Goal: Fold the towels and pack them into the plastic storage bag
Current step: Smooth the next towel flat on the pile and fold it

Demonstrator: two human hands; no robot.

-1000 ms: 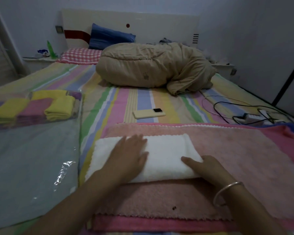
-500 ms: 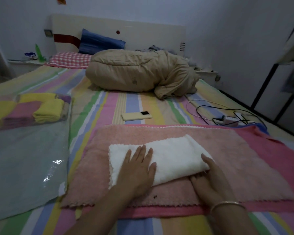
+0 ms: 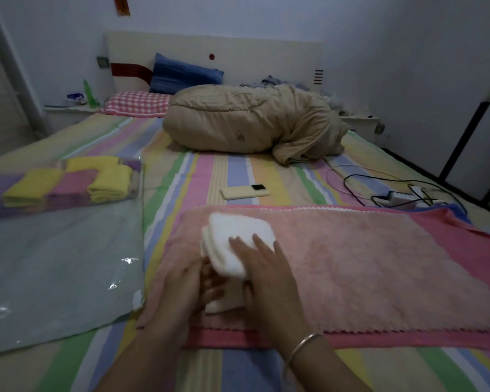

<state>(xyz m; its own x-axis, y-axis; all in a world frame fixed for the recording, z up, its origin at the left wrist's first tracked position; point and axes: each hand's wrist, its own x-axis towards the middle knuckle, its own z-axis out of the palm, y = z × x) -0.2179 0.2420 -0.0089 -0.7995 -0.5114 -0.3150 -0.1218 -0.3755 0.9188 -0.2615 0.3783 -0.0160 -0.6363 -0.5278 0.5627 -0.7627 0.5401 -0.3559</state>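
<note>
A white towel (image 3: 235, 233), folded into a small thick square, lies on a spread pink towel (image 3: 359, 261) with more pink and blue towels under it. My right hand (image 3: 266, 275) presses flat on the white towel's near part. My left hand (image 3: 187, 290) grips its near left edge, fingers tucked under the layers. The clear plastic storage bag (image 3: 60, 267) lies flat to the left. Folded yellow, pink and purple towels (image 3: 77, 183) sit inside its far end.
A phone (image 3: 245, 191) lies on the striped bed sheet (image 3: 210, 176) beyond the pink towel. Cables and a power strip (image 3: 399, 198) are at the right. A bundled tan quilt (image 3: 252, 124) and pillows fill the head of the bed.
The white towel was a long strip; its right half has been folded over to the left, making a small square. My right hand moved left on top of it.
</note>
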